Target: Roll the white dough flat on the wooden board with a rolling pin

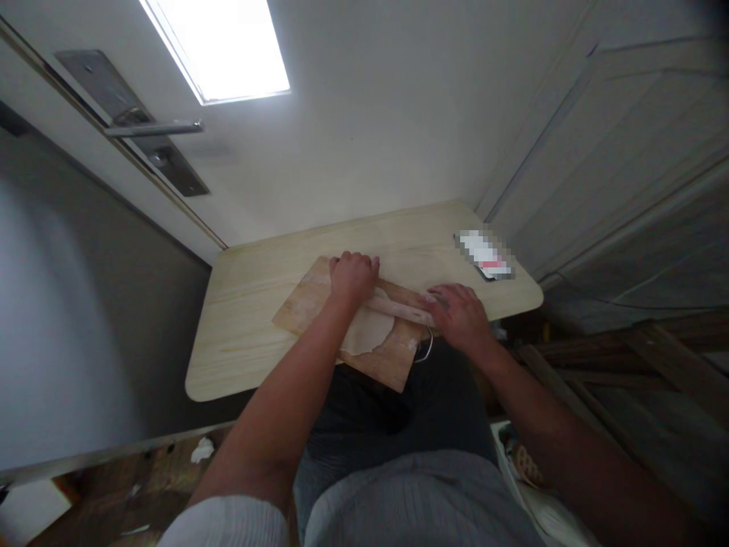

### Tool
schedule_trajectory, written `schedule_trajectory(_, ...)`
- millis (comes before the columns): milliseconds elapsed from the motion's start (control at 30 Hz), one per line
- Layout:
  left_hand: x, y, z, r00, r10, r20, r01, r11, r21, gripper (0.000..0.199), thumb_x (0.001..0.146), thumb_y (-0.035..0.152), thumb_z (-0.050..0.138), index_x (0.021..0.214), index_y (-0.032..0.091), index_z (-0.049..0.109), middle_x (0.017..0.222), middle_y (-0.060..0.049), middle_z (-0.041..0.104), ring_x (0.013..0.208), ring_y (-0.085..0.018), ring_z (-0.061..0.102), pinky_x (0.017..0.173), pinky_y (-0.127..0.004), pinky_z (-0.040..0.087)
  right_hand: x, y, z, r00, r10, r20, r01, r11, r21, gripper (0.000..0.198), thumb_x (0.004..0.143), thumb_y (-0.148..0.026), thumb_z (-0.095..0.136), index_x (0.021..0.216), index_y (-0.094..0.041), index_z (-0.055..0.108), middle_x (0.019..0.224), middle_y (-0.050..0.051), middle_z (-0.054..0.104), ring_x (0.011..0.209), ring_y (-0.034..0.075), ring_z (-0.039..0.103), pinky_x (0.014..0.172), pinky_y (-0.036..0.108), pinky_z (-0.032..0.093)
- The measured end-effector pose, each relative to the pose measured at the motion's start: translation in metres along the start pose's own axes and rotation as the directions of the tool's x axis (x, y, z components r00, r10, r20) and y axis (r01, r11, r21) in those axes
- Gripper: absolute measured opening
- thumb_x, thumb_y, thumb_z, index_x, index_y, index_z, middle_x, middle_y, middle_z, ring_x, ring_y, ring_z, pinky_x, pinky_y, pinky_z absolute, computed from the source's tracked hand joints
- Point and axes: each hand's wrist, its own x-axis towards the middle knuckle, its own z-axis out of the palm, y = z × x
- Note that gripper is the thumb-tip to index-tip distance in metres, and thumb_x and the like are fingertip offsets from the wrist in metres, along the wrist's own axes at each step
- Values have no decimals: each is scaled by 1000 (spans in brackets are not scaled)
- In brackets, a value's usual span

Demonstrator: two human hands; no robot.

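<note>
Head view: I'm watching the left hand (354, 277) and right hand (461, 317) grasping opposite ends of the pin (402, 309), which is lying across the dough (367, 332). That dough is sitting on the board (390, 370), spreading thin and wide with a ragged edge, so I'm judging the flattening well advanced. Evening that edge is looking unfinished, and the sheet is lying unlifted. The board is overhanging the table's (244, 319) near edge.

The board (306, 302) is of matt wood. On it, the dough (367, 331) looks smooth and matt; the pin (402, 311) is also wooden. Beneath, the table (244, 327) shows smooth wood grain. The ring (427, 349) at its edge is shiny metal.
</note>
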Motion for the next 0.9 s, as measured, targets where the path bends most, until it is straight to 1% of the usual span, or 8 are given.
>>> schedule_trajectory(133,3,1,1,999,-30,-26,30,1000,-3,57,103,44,25,95,15,74,104,-16,72,106,-29,58,95,-45,35,3,2,1,999,30,12,-30,999,-30,41,97,-51,46,103,-20,73,105,9,71,104,25,58,93,38,42)
schedule_trajectory(300,7,3,2,997,-69,-32,69,998,-5,59,102,45,25,97,14,75,103,-17,73,105,-29,59,96,-46,35,10,0,-3,995,82,60,-75,990,-118,44,98,-52,44,86,-22,75,92,8,71,93,24,57,82,35,40)
schedule_trajectory(400,6,4,1,996,-73,-58,73,997,-2,57,101,45,27,95,14,75,101,-16,73,103,-28,60,95,-46,36,15,-1,-4,992,100,82,-87,986,-145,47,99,-52,42,79,-23,74,85,7,70,87,23,56,77,33,39)
schedule_trajectory(467,3,4,1,995,-66,-73,65,998,-12,55,101,44,28,94,15,74,101,-16,73,103,-29,60,95,-46,37,16,-2,-4,992,98,83,-85,985,-150,48,99,-51,42,77,-23,74,83,7,69,86,22,57,75,33,38)
schedule_trajectory(633,-11,3,-1,995,-55,-85,54,999,-8,49,101,39,28,95,19,72,106,-13,72,107,-28,58,95,-44,39,7,-9,-5,995,83,58,-71,981,-180,42,100,-46,41,89,-22,74,91,8,71,90,23,57,76,34,38)
schedule_trajectory(767,-26,0,-2,995,-36,-94,34,999,-23,47,102,38,27,98,21,70,109,-12,71,109,-27,57,96,-43,38,-6,-19,-8,996,78,36,-70,981,-178,40,100,-46,41,102,-22,73,99,10,71,96,25,57,79,35,37)
schedule_trajectory(900,-41,-1,-5,994,-23,-103,18,999,-49,45,103,38,25,106,22,67,119,-10,68,115,-26,54,99,-42,37,-17,-26,-13,997,73,22,-68,980,-185,41,101,-47,40,110,-22,71,104,10,70,99,26,56,80,35,36)
